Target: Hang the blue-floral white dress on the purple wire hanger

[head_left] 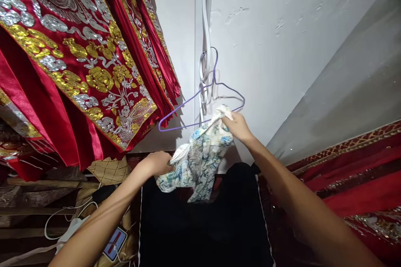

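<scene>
A small white cloth with a blue and green flower print (200, 160) hangs stretched between both my hands in front of a white wall. My right hand (237, 126) is closed on its upper end, right under the bottom bar of a purple wire hanger (188, 99). The hanger hangs from a white strap (206, 41) on the wall. My left hand (158, 162) is closed on the cloth's lower left end. Below the cloth lies a black surface (203, 229).
Red satin drapes with gold and silver embroidery (78, 62) hang at the upper left. More red embroidered fabric (354, 175) lies at the right. At the lower left are wooden planks, white cables and a small device (115, 243).
</scene>
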`<state>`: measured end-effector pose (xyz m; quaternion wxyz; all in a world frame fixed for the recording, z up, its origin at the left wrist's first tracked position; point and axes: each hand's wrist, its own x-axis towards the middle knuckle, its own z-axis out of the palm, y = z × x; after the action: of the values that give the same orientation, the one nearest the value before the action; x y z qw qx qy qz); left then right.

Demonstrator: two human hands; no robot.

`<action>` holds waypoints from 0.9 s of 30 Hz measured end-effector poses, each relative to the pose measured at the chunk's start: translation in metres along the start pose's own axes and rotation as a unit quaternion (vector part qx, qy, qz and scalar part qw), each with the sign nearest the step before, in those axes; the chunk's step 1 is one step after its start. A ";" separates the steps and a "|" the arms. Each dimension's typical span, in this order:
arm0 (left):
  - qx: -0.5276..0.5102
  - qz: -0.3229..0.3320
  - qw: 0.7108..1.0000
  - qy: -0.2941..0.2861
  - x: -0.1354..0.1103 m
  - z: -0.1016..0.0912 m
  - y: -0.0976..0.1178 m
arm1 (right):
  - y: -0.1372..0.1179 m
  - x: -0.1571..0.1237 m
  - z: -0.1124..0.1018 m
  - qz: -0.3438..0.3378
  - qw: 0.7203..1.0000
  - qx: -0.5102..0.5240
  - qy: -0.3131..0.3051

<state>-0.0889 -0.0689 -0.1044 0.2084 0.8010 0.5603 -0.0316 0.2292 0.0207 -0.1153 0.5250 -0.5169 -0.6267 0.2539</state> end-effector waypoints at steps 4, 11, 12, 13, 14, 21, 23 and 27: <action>-0.016 0.023 0.988 0.151 -0.012 -0.018 -0.008 | 0.005 -0.004 -0.036 -0.010 0.998 -0.034 0.047; -0.082 0.105 0.957 0.259 0.008 -0.069 -0.003 | -0.022 -0.021 -0.067 -0.013 0.997 -0.061 0.043; -0.065 0.088 0.969 0.220 0.015 -0.072 -0.004 | -0.024 -0.024 -0.068 -0.016 0.997 -0.062 0.041; -0.049 0.072 0.978 0.187 0.020 -0.074 -0.005 | -0.025 -0.026 -0.068 -0.021 0.997 -0.063 0.037; -0.036 0.065 0.983 0.169 0.025 -0.075 -0.005 | -0.026 -0.029 -0.068 -0.028 0.997 -0.063 0.033; -0.015 0.253 0.892 0.376 0.028 -0.086 0.025 | -0.029 -0.041 -0.057 -0.030 0.999 -0.019 -0.016; -0.048 0.290 0.871 0.393 0.029 -0.094 0.036 | -0.036 -0.045 -0.051 -0.011 0.999 -0.001 -0.039; -0.123 0.318 0.863 0.372 0.049 -0.107 0.040 | -0.049 -0.059 -0.050 0.017 0.997 0.030 -0.069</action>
<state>-0.0541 0.0028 -0.0094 0.0800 0.8558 0.3105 0.4060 0.2513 -0.0607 -0.0800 0.4911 -0.4925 -0.6451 0.3163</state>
